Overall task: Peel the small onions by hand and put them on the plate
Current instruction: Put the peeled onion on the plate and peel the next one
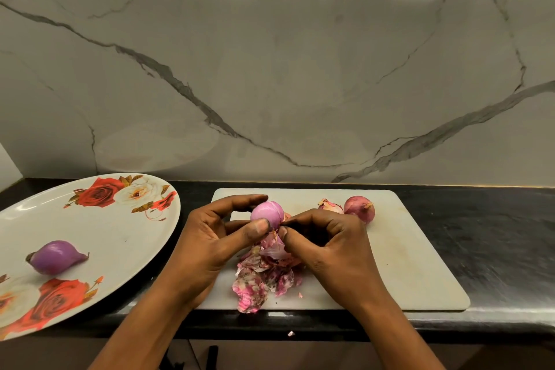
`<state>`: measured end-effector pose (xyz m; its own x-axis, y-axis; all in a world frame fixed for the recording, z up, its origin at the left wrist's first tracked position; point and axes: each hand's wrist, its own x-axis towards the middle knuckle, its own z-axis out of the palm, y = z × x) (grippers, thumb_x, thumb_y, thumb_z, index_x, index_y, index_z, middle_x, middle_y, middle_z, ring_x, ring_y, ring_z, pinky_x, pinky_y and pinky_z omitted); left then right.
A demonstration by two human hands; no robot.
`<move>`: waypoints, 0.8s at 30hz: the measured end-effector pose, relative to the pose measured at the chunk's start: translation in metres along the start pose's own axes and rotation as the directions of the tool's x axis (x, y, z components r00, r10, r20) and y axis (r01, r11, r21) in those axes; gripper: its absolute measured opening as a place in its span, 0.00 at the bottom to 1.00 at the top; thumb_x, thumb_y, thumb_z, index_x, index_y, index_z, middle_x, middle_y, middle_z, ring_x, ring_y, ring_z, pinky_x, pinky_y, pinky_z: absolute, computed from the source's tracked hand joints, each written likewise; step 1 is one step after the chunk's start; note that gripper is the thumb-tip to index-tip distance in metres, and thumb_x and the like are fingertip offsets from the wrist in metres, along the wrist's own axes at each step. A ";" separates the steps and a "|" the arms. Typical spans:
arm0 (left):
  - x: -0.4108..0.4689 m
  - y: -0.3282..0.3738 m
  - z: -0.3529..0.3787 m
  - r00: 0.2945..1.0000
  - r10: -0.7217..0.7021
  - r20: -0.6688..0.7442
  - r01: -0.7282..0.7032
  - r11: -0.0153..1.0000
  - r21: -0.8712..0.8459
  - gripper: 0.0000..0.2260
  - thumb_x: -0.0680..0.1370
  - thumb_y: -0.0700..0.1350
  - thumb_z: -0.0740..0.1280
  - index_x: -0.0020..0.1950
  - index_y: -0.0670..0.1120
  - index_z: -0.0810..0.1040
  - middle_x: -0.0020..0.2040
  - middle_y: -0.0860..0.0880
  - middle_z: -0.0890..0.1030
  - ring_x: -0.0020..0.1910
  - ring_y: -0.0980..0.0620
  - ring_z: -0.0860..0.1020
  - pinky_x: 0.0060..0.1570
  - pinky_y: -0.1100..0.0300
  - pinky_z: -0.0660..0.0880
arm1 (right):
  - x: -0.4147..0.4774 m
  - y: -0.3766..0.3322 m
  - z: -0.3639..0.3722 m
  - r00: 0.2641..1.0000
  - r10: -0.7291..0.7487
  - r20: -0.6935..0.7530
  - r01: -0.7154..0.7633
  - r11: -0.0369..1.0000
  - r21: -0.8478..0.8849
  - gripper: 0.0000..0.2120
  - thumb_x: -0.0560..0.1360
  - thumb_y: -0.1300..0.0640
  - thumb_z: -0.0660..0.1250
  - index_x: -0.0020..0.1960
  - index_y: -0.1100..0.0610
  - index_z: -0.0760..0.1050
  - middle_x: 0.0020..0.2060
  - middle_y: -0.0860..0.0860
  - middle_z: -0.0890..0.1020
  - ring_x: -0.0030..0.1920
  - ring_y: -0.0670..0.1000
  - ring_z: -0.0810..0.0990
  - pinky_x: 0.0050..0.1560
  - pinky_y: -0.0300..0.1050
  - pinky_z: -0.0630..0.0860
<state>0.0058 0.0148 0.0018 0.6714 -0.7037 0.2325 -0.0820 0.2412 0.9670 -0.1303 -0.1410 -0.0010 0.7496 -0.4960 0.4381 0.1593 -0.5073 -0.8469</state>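
Observation:
My left hand (207, 237) holds a small pink onion (267, 213) between thumb and fingers above the white cutting board (414, 267). My right hand (327, 246) pinches a strip of loose skin (274, 245) hanging from that onion. One peeled purple onion (55, 257) lies on the rose-patterned plate (99, 237) at the left. An unpeeled onion (359, 208) and a partly skinned one (330, 207) rest on the board behind my right hand.
A heap of pink onion skins (261, 279) lies on the board's near edge. The board and plate sit on a black countertop (495, 243) against a marble wall (270, 69). A skin scrap (290, 333) lies on the counter's front edge.

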 end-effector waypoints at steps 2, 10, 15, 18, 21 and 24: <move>0.000 0.000 0.000 1.000 -0.006 0.006 0.006 1.000 0.004 0.20 0.72 0.37 0.76 0.64 0.45 0.84 0.61 0.46 0.86 0.57 0.43 0.86 0.52 0.55 0.84 | -0.001 0.000 0.000 1.000 0.004 0.000 -0.004 1.000 -0.007 0.05 0.76 0.58 0.77 0.51 0.52 0.89 0.42 0.42 0.89 0.45 0.45 0.88 0.46 0.39 0.84; 0.000 0.000 0.000 1.000 -0.012 0.005 0.012 0.999 0.031 0.20 0.70 0.37 0.77 0.62 0.46 0.85 0.59 0.45 0.86 0.56 0.43 0.87 0.52 0.53 0.85 | 0.000 0.001 0.001 1.000 0.006 0.016 -0.005 0.998 -0.060 0.03 0.77 0.56 0.74 0.48 0.51 0.87 0.39 0.42 0.86 0.43 0.46 0.86 0.42 0.38 0.83; 0.000 0.001 0.001 1.000 -0.020 0.020 0.020 1.000 0.009 0.19 0.73 0.38 0.75 0.63 0.44 0.84 0.59 0.45 0.86 0.56 0.44 0.87 0.52 0.55 0.84 | 0.001 0.001 0.001 1.000 0.020 0.000 -0.020 0.999 -0.045 0.04 0.77 0.56 0.71 0.46 0.50 0.84 0.39 0.45 0.84 0.43 0.48 0.84 0.42 0.40 0.83; 0.000 0.002 0.002 0.999 -0.023 0.031 0.023 1.000 -0.003 0.18 0.74 0.38 0.73 0.63 0.43 0.84 0.58 0.46 0.87 0.56 0.45 0.87 0.51 0.56 0.84 | 0.001 0.001 0.001 1.000 0.027 -0.002 -0.027 0.999 -0.032 0.04 0.78 0.56 0.71 0.47 0.50 0.84 0.39 0.45 0.84 0.43 0.48 0.84 0.43 0.42 0.83; -0.001 0.002 0.002 0.999 -0.023 0.035 0.024 1.000 -0.009 0.18 0.74 0.39 0.72 0.64 0.43 0.83 0.58 0.46 0.87 0.57 0.45 0.87 0.51 0.57 0.84 | 0.002 0.001 0.001 0.999 0.036 -0.006 -0.036 0.999 -0.016 0.05 0.78 0.57 0.72 0.47 0.49 0.84 0.39 0.43 0.84 0.44 0.46 0.84 0.43 0.39 0.82; -0.001 0.003 0.002 0.999 -0.024 0.023 0.025 1.000 -0.013 0.18 0.73 0.40 0.72 0.63 0.43 0.84 0.58 0.46 0.87 0.56 0.45 0.87 0.50 0.58 0.84 | 0.001 0.001 0.001 0.999 0.033 -0.033 -0.034 0.999 -0.027 0.04 0.79 0.56 0.73 0.48 0.48 0.84 0.41 0.42 0.85 0.47 0.45 0.85 0.46 0.37 0.82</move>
<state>0.0034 0.0144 0.0043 0.6564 -0.7243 0.2112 -0.0559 0.2324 0.9710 -0.1288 -0.1417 -0.0018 0.7330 -0.5354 0.4196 0.1163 -0.5092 -0.8528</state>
